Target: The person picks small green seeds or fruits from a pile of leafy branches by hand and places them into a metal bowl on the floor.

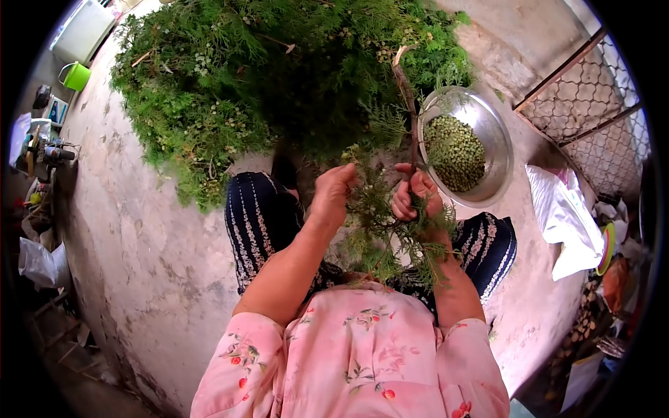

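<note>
My right hand (417, 197) is wrapped round the woody stem of a leafy conifer branch (380, 237). The bare brown end of the stem points away from me, and the green sprays hang over my lap. At the left edge of those sprays, my left hand (336, 187) is closed with its fingertips pinched together; whatever sits between them is too small to make out. Just beyond my right hand stands a shiny metal bowl (500, 164), partly filled with small round green cones (456, 153).
A big heap of cut conifer branches (209, 104) covers the floor ahead. To the right are a metal mesh gate (585, 97) and a white sack (566, 219). A green bucket (75, 76) and assorted household items line the far left wall.
</note>
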{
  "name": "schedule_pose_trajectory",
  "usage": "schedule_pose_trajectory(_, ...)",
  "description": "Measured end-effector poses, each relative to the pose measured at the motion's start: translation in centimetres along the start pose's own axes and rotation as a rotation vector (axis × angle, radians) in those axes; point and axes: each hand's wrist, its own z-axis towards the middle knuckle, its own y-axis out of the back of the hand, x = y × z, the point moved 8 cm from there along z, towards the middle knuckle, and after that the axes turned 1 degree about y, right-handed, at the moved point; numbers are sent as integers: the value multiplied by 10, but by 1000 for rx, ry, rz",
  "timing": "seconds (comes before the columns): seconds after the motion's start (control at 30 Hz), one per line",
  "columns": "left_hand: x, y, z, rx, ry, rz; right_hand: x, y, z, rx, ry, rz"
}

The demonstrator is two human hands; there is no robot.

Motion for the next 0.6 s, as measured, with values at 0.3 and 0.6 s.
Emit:
schedule_pose_trajectory(0.3, -11, -38, -21, 211, -126, -32, -12, 20, -4, -282, 13, -39)
schedule_pose_trajectory(0.6, -27, -39, -40, 269, -402, 146, 60, 53, -22, -734, 21, -863)
